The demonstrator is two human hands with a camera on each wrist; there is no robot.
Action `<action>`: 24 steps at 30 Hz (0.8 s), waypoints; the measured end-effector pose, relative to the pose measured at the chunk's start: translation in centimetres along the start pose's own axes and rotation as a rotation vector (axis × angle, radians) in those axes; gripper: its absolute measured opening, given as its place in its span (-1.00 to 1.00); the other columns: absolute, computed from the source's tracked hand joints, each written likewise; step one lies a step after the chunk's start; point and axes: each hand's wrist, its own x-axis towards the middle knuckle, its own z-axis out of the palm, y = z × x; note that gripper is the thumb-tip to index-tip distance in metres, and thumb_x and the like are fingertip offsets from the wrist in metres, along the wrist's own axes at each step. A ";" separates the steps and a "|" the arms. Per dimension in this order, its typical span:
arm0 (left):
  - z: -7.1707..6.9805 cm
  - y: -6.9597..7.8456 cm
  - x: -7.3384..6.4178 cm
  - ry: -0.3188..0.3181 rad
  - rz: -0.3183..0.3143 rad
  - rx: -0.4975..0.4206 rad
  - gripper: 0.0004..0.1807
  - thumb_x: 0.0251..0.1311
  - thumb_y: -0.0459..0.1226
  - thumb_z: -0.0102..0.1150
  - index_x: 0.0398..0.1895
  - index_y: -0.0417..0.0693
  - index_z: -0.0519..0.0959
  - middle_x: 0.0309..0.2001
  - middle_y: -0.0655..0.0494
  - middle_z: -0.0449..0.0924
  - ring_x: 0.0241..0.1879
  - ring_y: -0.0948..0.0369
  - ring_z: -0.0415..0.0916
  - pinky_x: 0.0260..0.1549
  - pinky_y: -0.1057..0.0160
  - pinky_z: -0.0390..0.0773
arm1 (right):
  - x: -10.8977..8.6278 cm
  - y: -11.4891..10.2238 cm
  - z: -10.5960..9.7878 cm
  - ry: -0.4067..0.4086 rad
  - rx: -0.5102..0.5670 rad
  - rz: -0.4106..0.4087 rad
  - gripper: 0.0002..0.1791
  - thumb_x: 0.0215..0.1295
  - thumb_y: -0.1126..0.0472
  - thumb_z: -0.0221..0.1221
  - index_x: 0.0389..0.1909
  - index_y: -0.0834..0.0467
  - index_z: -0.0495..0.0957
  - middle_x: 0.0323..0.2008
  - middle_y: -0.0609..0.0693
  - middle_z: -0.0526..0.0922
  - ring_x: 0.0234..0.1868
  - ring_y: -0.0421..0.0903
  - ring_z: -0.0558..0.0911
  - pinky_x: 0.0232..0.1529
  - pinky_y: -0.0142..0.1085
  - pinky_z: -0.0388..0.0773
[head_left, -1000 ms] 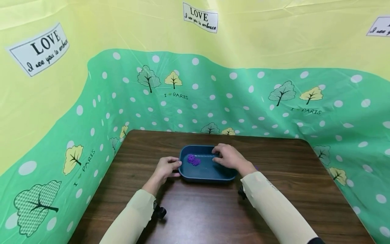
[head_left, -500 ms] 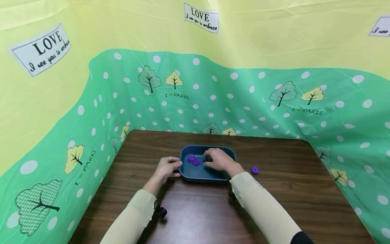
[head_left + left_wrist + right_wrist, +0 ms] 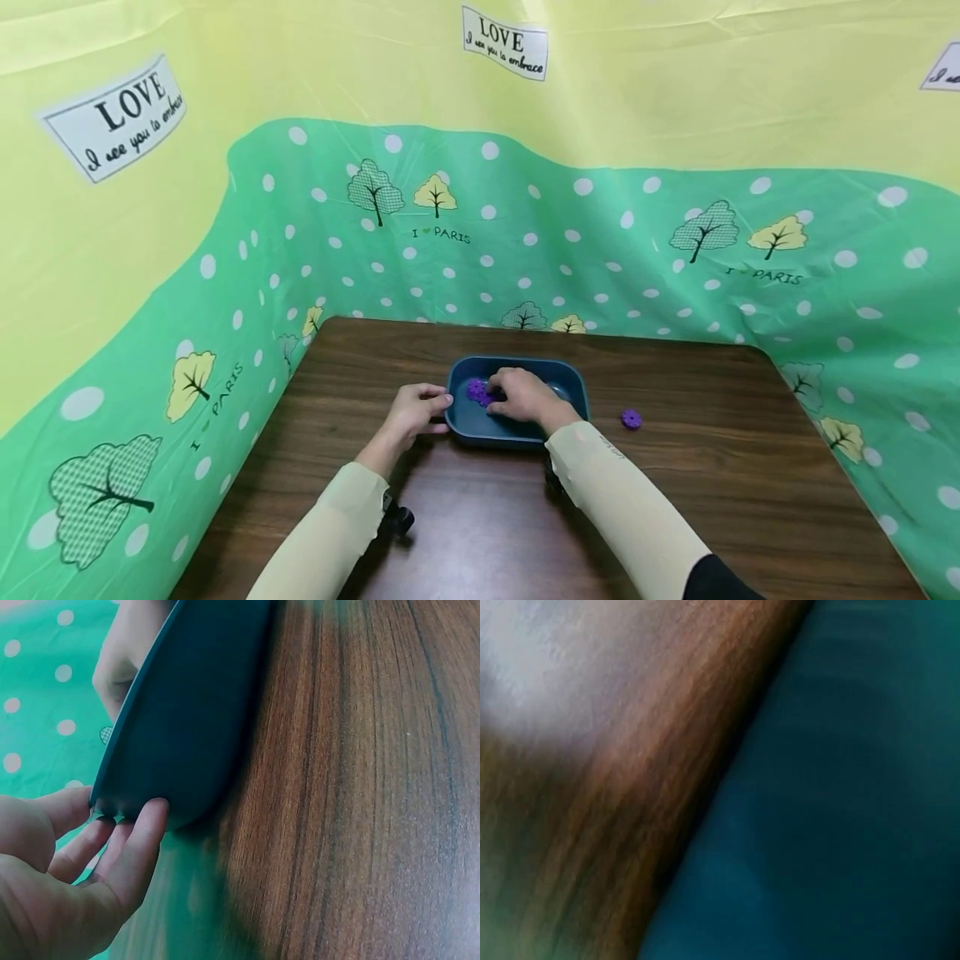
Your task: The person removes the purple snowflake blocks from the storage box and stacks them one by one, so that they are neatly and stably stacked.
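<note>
A dark blue rectangular tray rests on the table. At its left end my left hand holds it; in the left wrist view the thumb is at the rim and fingertips press the outer wall. Purple flower-shaped pieces lie together inside the tray's left part. My right hand reaches into the tray over its front side, thumb and finger apart right at those pieces, partly covering them. The right wrist view shows only the tray's blurred side and some tabletop; the right hand is out of that frame.
One more purple flower-shaped piece lies on the dark wood table, right of the tray. A green and yellow printed cloth hangs behind the table and along its sides.
My right hand has moved left inside the tray, from its right end to the purple pieces. This uncovers the single piece on the table. My left hand stays at the tray's end.
</note>
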 end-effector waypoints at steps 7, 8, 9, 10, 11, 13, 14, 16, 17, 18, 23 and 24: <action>0.1 0.5 0.0 -0.003 0.012 -0.005 -0.64 0.39 -0.35 0.26 0.18 -0.36 0.56 -0.04 -0.18 0.62 -0.10 -0.04 0.72 -0.23 0.06 0.83 | 0.6 -0.2 0.0 0.004 -0.031 0.042 -0.50 0.26 -0.15 0.41 0.15 -0.03 0.68 0.02 -0.08 0.66 0.03 -0.09 0.60 0.21 -0.09 0.64; 0.1 0.5 0.0 -0.002 0.009 -0.007 -0.64 0.39 -0.35 0.26 0.17 -0.35 0.57 -0.04 -0.17 0.62 -0.10 -0.03 0.72 -0.22 0.06 0.83 | 0.6 -0.2 0.0 0.003 -0.037 0.045 -0.49 0.25 -0.16 0.41 0.15 -0.03 0.68 0.01 -0.08 0.65 0.02 -0.10 0.60 0.20 -0.09 0.64; 0.1 0.5 0.0 -0.003 0.010 -0.006 -0.65 0.39 -0.35 0.26 0.17 -0.35 0.57 -0.04 -0.17 0.62 -0.11 -0.02 0.72 -0.22 0.06 0.83 | 0.7 -0.3 0.0 0.000 -0.044 0.047 -0.48 0.25 -0.16 0.41 0.16 -0.03 0.68 0.00 -0.08 0.65 0.00 -0.10 0.59 0.20 -0.10 0.64; 0.0 0.5 0.0 -0.004 0.010 -0.006 -0.65 0.39 -0.35 0.26 0.17 -0.35 0.57 -0.04 -0.17 0.62 -0.11 -0.01 0.72 -0.22 0.07 0.83 | 0.8 -0.4 0.0 -0.003 -0.050 0.051 -0.48 0.25 -0.17 0.41 0.16 -0.03 0.67 -0.01 -0.09 0.64 -0.01 -0.10 0.59 0.19 -0.10 0.64; 0.0 0.5 0.0 -0.004 0.011 -0.006 -0.65 0.39 -0.35 0.26 0.17 -0.35 0.58 -0.04 -0.17 0.62 -0.13 0.00 0.73 -0.23 0.07 0.83 | 0.8 -0.4 -0.1 -0.007 -0.055 0.055 -0.47 0.25 -0.17 0.41 0.17 -0.03 0.67 -0.02 -0.09 0.63 -0.02 -0.11 0.58 0.18 -0.11 0.64; 0.0 0.6 0.0 -0.006 0.015 -0.005 -0.65 0.39 -0.35 0.26 0.16 -0.35 0.58 -0.04 -0.18 0.63 -0.15 0.03 0.73 -0.23 0.07 0.83 | 1.0 -0.5 -0.1 -0.011 -0.059 0.063 -0.46 0.24 -0.16 0.42 0.17 -0.02 0.67 -0.04 -0.08 0.62 -0.04 -0.11 0.58 0.17 -0.12 0.64; 0.1 0.5 0.0 -0.007 0.015 -0.006 -0.65 0.39 -0.35 0.26 0.16 -0.35 0.58 -0.04 -0.19 0.63 -0.17 0.04 0.73 -0.24 0.08 0.83 | 1.0 -0.6 -0.1 -0.013 -0.058 0.068 -0.46 0.23 -0.16 0.43 0.17 -0.02 0.67 -0.04 -0.08 0.62 -0.05 -0.11 0.57 0.16 -0.12 0.64; 0.1 0.5 0.0 -0.008 0.015 -0.008 -0.66 0.39 -0.35 0.27 0.15 -0.35 0.58 -0.03 -0.20 0.63 -0.19 0.07 0.73 -0.22 0.06 0.83 | 1.1 -0.7 0.0 -0.012 -0.048 0.074 -0.46 0.22 -0.14 0.44 0.17 -0.01 0.67 -0.04 -0.07 0.61 -0.05 -0.09 0.57 0.15 -0.11 0.64; 0.0 0.5 0.0 -0.009 0.014 -0.009 -0.66 0.39 -0.35 0.27 0.15 -0.35 0.58 -0.02 -0.20 0.63 -0.19 0.07 0.73 -0.21 0.05 0.82 | 1.1 -0.7 0.0 -0.011 -0.044 0.076 -0.46 0.21 -0.14 0.45 0.16 0.00 0.67 -0.04 -0.06 0.61 -0.05 -0.09 0.57 0.15 -0.11 0.64; 0.0 0.4 0.0 -0.011 0.013 -0.010 -0.65 0.39 -0.35 0.26 0.16 -0.35 0.58 -0.01 -0.21 0.63 -0.18 0.06 0.73 -0.19 0.03 0.82 | 1.1 -0.8 0.0 -0.010 -0.040 0.077 -0.45 0.20 -0.14 0.46 0.15 0.00 0.68 -0.04 -0.06 0.62 -0.06 -0.09 0.58 0.14 -0.11 0.64; -0.1 0.2 -0.1 -0.016 0.012 -0.009 -0.62 0.40 -0.34 0.26 0.19 -0.37 0.56 0.00 -0.21 0.62 -0.15 0.04 0.72 -0.12 -0.05 0.80 | 1.2 -0.6 0.4 -0.001 -0.046 0.077 -0.46 0.15 -0.15 0.48 0.12 -0.01 0.69 -0.04 -0.06 0.63 -0.06 -0.09 0.58 0.12 -0.11 0.65; -0.1 0.2 -0.1 -0.016 0.013 -0.007 -0.62 0.40 -0.34 0.25 0.19 -0.37 0.56 0.00 -0.21 0.62 -0.16 0.05 0.72 -0.11 -0.06 0.80 | 1.2 -0.6 0.5 0.003 -0.048 0.075 -0.46 0.15 -0.15 0.49 0.11 -0.01 0.69 -0.05 -0.06 0.64 -0.06 -0.09 0.58 0.12 -0.11 0.65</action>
